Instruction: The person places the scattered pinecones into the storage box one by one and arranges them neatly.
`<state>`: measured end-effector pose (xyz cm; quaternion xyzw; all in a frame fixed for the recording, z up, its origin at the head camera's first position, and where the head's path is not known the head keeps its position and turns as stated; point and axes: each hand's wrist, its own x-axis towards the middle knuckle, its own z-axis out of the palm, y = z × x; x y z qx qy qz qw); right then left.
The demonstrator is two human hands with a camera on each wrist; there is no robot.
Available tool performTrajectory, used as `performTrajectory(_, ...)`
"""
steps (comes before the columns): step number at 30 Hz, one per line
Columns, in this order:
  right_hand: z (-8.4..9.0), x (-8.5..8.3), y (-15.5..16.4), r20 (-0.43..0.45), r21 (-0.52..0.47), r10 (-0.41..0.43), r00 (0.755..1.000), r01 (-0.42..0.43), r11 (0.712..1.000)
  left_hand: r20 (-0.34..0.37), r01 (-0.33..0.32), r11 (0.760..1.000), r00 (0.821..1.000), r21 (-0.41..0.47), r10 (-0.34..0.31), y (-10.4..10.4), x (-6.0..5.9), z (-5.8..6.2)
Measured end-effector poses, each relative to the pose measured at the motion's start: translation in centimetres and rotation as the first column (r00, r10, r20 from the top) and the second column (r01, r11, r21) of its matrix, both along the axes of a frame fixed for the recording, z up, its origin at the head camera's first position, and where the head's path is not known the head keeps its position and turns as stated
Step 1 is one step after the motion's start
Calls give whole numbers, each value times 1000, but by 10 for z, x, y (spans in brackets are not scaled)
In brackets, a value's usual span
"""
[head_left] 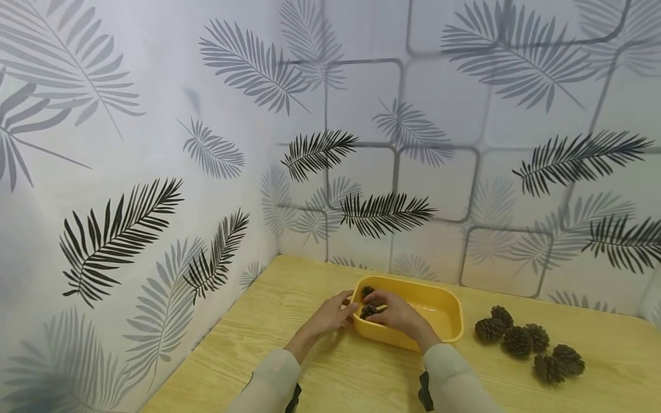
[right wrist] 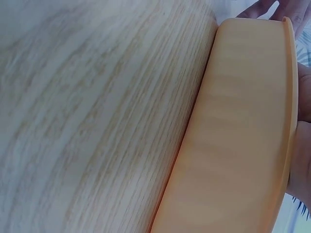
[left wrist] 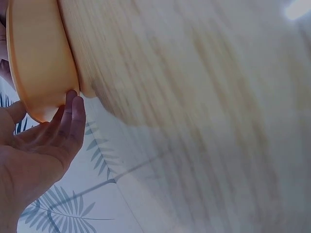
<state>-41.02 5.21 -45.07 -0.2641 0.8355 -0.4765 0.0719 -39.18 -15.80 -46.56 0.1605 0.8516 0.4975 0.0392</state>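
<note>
A yellow plastic bin (head_left: pixel 449 298) stands on the table with two dark pine cones at its left end. My left hand (head_left: pixel 330 315) grips that end, thumb at the rim and fingers against the outer wall. The left wrist view shows the same left hand (left wrist: pixel 43 141) with its fingertips low on the bin (left wrist: pixel 43 53). Reaching into the bin, my right hand (head_left: pixel 395 312) pinches the nearer pine cone (head_left: pixel 368 311) between thumb and fingers. Just behind it lies the other pine cone (head_left: pixel 368 291). In the right wrist view the bin's side wall (right wrist: pixel 233 111) hides most of the right hand.
Several more pine cones (head_left: pixel 517 342) lie in a loose group on the table to the right of the bin. The wood-grain table (head_left: pixel 217 355) meets leaf-patterned walls (head_left: pixel 361 172) at its left and back edges.
</note>
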Motion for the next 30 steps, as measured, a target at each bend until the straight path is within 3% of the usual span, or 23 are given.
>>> performTrajectory(5, 4, 2, 1, 5, 9, -13, 1000, 13, 1000, -8, 4, 1000, 1000, -30, -4, 2, 2, 3)
performTrajectory(12, 9, 3, 4, 54, -7, -93, 994, 94, 996, -13, 15, 1000, 1000, -26, -16, 6, 0, 6)
performTrajectory(18, 12, 7, 9, 36, 3, -132, 991, 132, 991, 7, 2, 999, 1000, -32, -2, 7, 0, 6)
performTrajectory(30, 12, 11, 22, 50, -23, -147, 988, 149, 989, 53, -17, 998, 998, -58, 20, 6, 1, 10)
